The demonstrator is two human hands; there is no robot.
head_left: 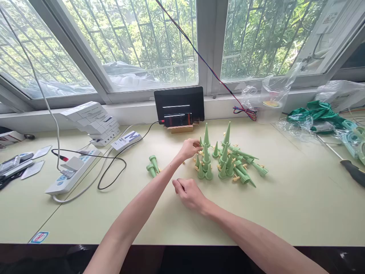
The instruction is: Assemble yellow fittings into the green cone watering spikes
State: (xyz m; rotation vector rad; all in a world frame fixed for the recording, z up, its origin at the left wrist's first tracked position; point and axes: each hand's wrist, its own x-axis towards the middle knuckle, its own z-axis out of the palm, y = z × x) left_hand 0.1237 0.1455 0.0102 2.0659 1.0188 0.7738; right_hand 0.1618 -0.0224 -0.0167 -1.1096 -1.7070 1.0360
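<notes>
left hand (191,148) at green spikes (224,154), bag (339,91) beyond

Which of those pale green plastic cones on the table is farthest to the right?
The pale green plastic cone lying on its side, right of the upright cones; its end reaches farther right than any other's.

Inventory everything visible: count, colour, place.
Cones: many, green, centre-right; two centre-left
Fittings: several, yellow, among cones
Tablet: one, black, centre rear
Phone: one, black, before tablet
Stand: one, brown, under phone
Boxes: several, white, left rear
Power strip: one, white, left
Cables: several, black/grey/red-blue, left and rear
Electronics: several, grey-black, left edge
Sticker: one, blue-red, front left
Tub: one, clear, right rear
Crumpled plastic: several, green/clear, right
Screwdriver: one, black-handled, right edge
Tabletop: one, pale yellow, foreground
Windows: several, grey-framed, rear
Left grip (hand): one, bare, at cones
Right grip (hand): one, bare, front centre
</notes>
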